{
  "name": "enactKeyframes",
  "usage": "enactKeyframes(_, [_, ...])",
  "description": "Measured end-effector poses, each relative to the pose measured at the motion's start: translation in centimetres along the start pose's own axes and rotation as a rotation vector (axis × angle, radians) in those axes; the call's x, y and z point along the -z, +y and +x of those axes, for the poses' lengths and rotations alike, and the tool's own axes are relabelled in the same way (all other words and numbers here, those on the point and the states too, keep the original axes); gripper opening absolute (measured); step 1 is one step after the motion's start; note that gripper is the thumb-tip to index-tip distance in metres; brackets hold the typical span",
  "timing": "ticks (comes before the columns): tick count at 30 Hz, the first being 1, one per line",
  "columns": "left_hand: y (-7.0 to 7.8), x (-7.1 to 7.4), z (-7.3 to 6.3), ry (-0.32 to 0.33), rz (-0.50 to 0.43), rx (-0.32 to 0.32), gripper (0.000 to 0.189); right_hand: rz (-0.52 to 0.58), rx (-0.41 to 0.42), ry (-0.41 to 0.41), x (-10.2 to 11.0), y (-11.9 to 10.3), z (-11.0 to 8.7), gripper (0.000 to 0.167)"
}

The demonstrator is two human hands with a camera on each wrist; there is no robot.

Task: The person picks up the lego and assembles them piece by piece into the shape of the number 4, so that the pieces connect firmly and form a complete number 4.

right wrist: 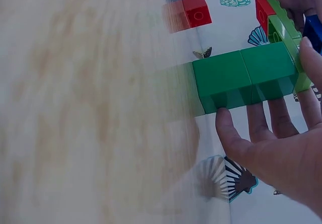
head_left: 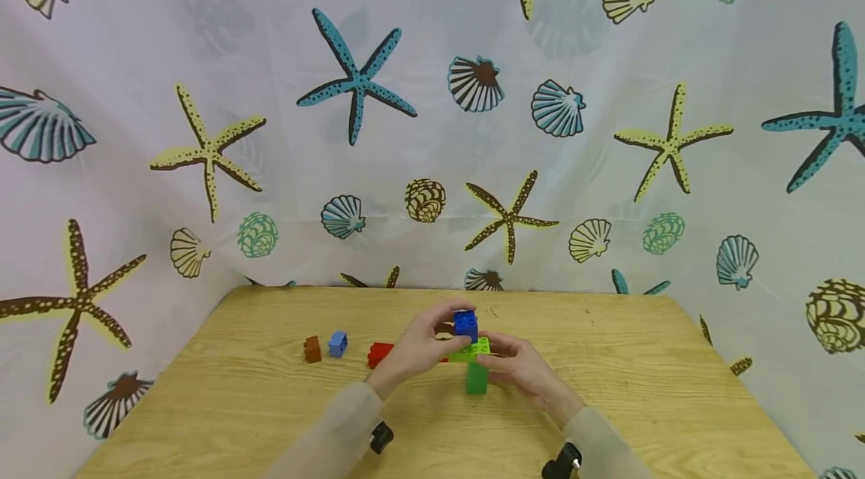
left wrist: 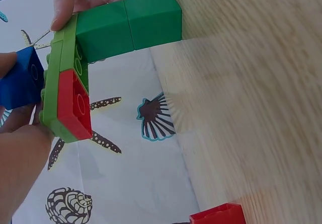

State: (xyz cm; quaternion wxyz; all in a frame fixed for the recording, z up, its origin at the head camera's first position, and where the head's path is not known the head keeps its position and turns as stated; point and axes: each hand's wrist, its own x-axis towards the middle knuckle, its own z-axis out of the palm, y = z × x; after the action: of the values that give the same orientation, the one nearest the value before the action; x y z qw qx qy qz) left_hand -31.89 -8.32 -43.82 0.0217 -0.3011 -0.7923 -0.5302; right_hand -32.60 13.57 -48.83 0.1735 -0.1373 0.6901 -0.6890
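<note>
My left hand (head_left: 419,344) pinches a blue toy building brick (head_left: 465,325) by its sides, just above light green bricks (head_left: 481,346). In the left wrist view the blue brick (left wrist: 22,80) tilts a little beside the studs; whether it touches them I cannot tell. Two stacked dark green bricks (head_left: 477,380) stand upright on the table under the light green pieces' right end. A red brick (left wrist: 73,105) hangs beneath their other end. With thumb and fingers my right hand (head_left: 523,370) grips the light green end, other fingertips against the dark green bricks (right wrist: 246,78).
To the left on the wooden table (head_left: 270,404) lie a brown brick (head_left: 312,349), a light blue brick (head_left: 338,344) and red bricks (head_left: 380,353), the latter partly behind my left hand. A curtain (head_left: 405,149) with starfish and shells hangs behind the table.
</note>
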Motion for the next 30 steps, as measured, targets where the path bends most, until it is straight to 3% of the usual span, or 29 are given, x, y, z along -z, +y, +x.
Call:
enactKeyframes(6, [0.1, -0.5, 0.3, -0.019, -0.035, 0.037, 0.039, 0.008, 0.018, -0.009, 0.0, 0.1, 0.0, 0.057])
enactKeyframes(19, [0.0, -1.1, 0.8, -0.020, 0.055, 0.041, 0.034, 0.023, 0.008, -0.024, 0.0, 0.0, 0.0, 0.054])
enactKeyframes(25, [0.1, -1.1, 1.0, -0.056, 0.108, 0.011, 0.043, 0.019, 0.006, -0.025, 0.0, 0.0, 0.0, 0.055])
enactKeyframes(30, [0.2, -1.2, 1.0, -0.071, 0.144, 0.036, 0.048, 0.011, 0.001, -0.021, 0.0, 0.0, 0.0, 0.055])
